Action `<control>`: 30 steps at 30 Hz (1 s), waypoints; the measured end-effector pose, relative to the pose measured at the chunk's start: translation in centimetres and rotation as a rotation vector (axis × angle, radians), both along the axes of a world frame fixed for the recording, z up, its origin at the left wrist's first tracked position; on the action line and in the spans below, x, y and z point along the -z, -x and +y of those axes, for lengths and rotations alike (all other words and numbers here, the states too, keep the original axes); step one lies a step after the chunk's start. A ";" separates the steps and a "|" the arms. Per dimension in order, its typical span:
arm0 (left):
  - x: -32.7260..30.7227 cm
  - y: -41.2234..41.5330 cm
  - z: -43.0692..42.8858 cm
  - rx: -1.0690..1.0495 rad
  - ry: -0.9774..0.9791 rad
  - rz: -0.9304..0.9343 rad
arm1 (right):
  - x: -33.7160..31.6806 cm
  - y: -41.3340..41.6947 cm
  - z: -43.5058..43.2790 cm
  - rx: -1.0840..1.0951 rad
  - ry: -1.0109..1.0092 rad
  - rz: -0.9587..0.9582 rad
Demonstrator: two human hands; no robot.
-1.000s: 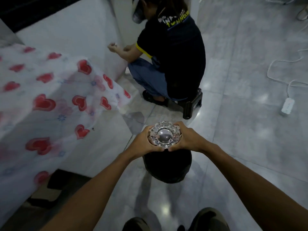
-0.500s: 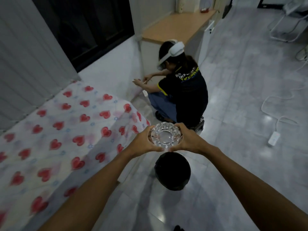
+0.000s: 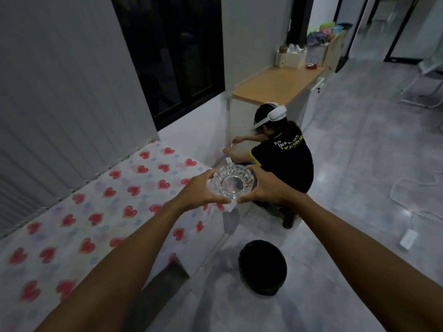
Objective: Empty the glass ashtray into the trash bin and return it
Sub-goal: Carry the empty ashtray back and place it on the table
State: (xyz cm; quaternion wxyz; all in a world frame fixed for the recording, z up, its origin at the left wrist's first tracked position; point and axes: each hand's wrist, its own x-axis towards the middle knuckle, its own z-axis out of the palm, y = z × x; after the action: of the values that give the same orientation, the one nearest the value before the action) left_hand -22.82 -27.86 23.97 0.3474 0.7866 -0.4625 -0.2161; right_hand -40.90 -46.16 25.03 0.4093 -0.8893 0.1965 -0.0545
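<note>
I hold the clear cut-glass ashtray (image 3: pixel 232 183) upright between both hands, out in front of me at the corner of the table. My left hand (image 3: pixel 201 190) grips its left rim and my right hand (image 3: pixel 265 187) grips its right rim. Its bowl looks bare. The black round trash bin (image 3: pixel 262 266) stands on the grey floor below and to the right of my hands, beside the table's edge.
A table with a white cloth printed with red hearts (image 3: pixel 100 212) fills the left. A person in a black shirt (image 3: pixel 285 161) crouches on a low stool just beyond the ashtray. A white power strip and cable (image 3: pixel 408 238) lie on the floor at right.
My view has lifted and the ashtray has moved up and away from over the bin, toward the table corner. Both hands keep the same grip.
</note>
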 end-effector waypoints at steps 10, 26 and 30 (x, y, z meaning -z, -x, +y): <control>-1.4 -2.3 8.6 -0.127 0.017 -0.012 | -2.4 -5.1 6.9 -0.142 0.088 0.026; -0.1 -12.2 29.7 -0.598 -0.029 -0.022 | -0.9 -25.8 23.4 -0.607 0.142 0.049; 1.3 -15.3 32.6 -0.719 -0.040 0.006 | 0.5 -31.7 26.1 -0.721 0.123 0.046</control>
State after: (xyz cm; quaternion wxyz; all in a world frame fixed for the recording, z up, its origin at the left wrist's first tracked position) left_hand -7.52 4.76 22.63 0.3872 0.9049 -0.1511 -0.0914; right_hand -9.19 -20.08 24.56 0.3434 -0.9254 -0.1240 0.1017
